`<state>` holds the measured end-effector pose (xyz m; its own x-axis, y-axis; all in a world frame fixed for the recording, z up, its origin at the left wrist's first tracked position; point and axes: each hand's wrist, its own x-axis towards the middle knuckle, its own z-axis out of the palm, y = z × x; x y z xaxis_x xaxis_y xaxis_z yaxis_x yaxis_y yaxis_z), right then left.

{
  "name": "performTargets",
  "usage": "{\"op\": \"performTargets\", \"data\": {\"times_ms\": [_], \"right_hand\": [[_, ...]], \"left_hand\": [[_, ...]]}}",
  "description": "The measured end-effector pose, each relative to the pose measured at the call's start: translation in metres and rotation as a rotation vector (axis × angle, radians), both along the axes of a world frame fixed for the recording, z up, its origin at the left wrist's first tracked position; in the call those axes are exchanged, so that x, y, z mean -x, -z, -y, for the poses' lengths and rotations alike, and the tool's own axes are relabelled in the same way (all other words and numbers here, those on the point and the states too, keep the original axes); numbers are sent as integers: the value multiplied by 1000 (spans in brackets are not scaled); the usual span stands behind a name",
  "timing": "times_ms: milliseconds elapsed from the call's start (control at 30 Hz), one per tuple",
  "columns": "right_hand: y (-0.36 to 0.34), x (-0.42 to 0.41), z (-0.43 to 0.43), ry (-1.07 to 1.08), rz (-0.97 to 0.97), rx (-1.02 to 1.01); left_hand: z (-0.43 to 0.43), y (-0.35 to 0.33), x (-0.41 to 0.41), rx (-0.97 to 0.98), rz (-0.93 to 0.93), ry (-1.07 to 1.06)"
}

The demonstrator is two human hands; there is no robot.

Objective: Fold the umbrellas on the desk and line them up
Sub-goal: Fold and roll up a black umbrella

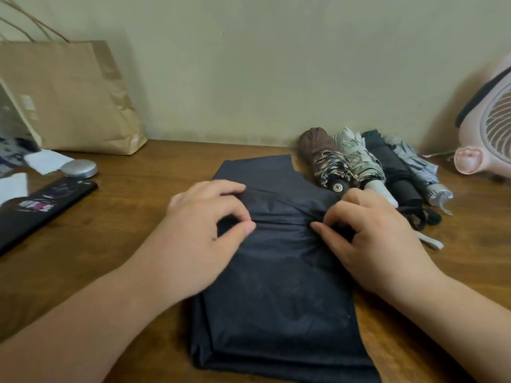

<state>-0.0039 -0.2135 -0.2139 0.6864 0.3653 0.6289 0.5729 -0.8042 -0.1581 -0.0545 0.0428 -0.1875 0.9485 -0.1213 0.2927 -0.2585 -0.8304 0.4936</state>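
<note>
Head view: dark navy umbrella [276, 286] lies flat at centre frame on the wooden desk [138, 217]. Its canopy is pressed into a long, roughly rectangular stack of panels running from the bottom edge up to mid-frame. Layered edges show at the lower left corner of the stack, and creases run across it between the hands.

Left hand [204, 230] sits on the stack's left edge, palm down. Its fingers are curled, with the thumb tip drawn in to the index finger, and a tuck of dark fabric is pinched between them.

Right hand [370, 233] is on the right edge at about the same height. Its fingers are curled under and the thumb points inward, and it grips a bunched fold of the same fabric. Neither hand is spread; both are clamped on cloth. Both forearms enter from the bottom corners.

Just right of the canopy's far end, four folded umbrellas lie side by side, touching, handles toward the camera:
- brown umbrella [320, 153]
- white-green patterned umbrella [359, 158]
- black umbrella [392, 167]
- grey umbrella [420, 170]

A pink fan [489, 128] is at the right edge. At upper left, a brown paper bag [77, 100] stands against the wall. Below it are a silver round disc [79, 168], white paper scraps [45, 160] and a long black printed item [41, 208]; can't tell what that is.
</note>
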Motion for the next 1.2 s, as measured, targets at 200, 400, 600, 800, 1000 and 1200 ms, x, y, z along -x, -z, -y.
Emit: {"op": "performTargets", "data": {"times_ms": [200, 400, 600, 800, 1000, 1200], "right_hand": [[1, -3, 1, -22, -40, -53], [-2, 2, -1, 57, -95, -90], [-9, 7, 0, 171, -208, -141], [-10, 9, -1, 193, -235, -151], [-11, 9, -1, 210, -263, -153], [-13, 6, 2, 220, -342, -116]], "left_hand": [[-26, 10, -32, 556, -43, -267], [-22, 6, -41, 631, 53, -215], [-13, 0, -41, 821, -39, -216], [-16, 3, -51, 901, -254, -240], [-17, -10, -43, 1015, -131, 28], [-22, -36, -15, 575, -128, 341]]}}
